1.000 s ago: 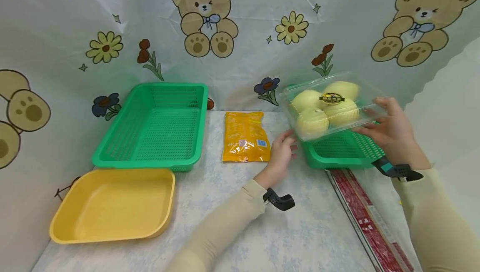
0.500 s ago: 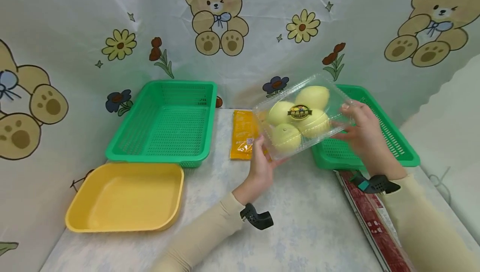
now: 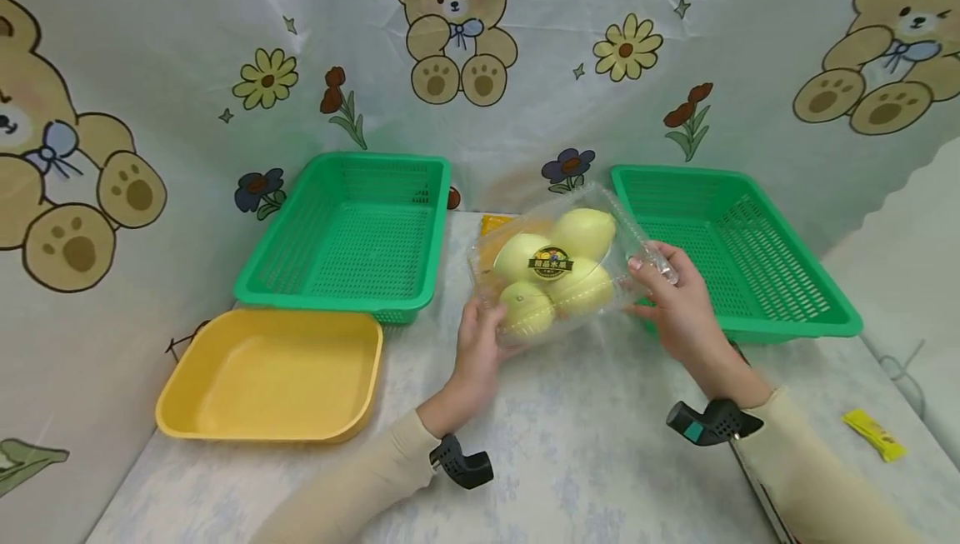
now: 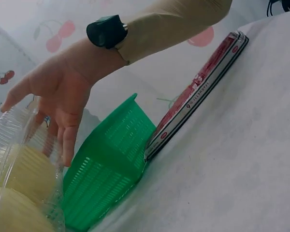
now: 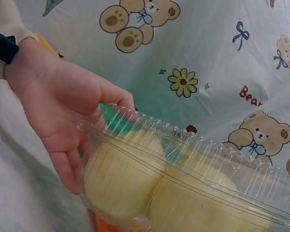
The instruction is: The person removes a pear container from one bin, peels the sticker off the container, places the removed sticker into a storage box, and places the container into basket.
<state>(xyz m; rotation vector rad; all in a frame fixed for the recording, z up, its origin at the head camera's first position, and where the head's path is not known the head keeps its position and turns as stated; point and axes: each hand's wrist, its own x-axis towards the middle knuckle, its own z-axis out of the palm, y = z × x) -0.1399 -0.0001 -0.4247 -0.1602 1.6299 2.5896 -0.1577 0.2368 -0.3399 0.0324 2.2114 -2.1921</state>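
A clear plastic fruit box (image 3: 551,262) with a black-and-gold label hangs tilted above the table. Several pale yellow round fruits (image 3: 587,232) show through its lid. My left hand (image 3: 474,361) grips the near left corner, thumb on top. At the right end my right hand (image 3: 678,302) pinches the edge between thumb and fingers. The left wrist view shows the right hand (image 4: 60,84) with its fingers under the box (image 4: 19,179). In the right wrist view, the left hand (image 5: 63,106) supports the other end of the box (image 5: 179,179).
Green baskets stand at back left (image 3: 243,286) and back right (image 3: 825,323). A yellow basin (image 3: 270,436) sits front left. Behind the box peeks an orange packet (image 3: 493,223). A spaghetti pack (image 4: 198,96) lies under the right arm; a small yellow wrapped bar (image 3: 873,434) lies far right.
The fruit box has come left and toward me from over the right basket. My left hand, earlier just beside it, has taken hold of its left corner; the right hand kept its grip.
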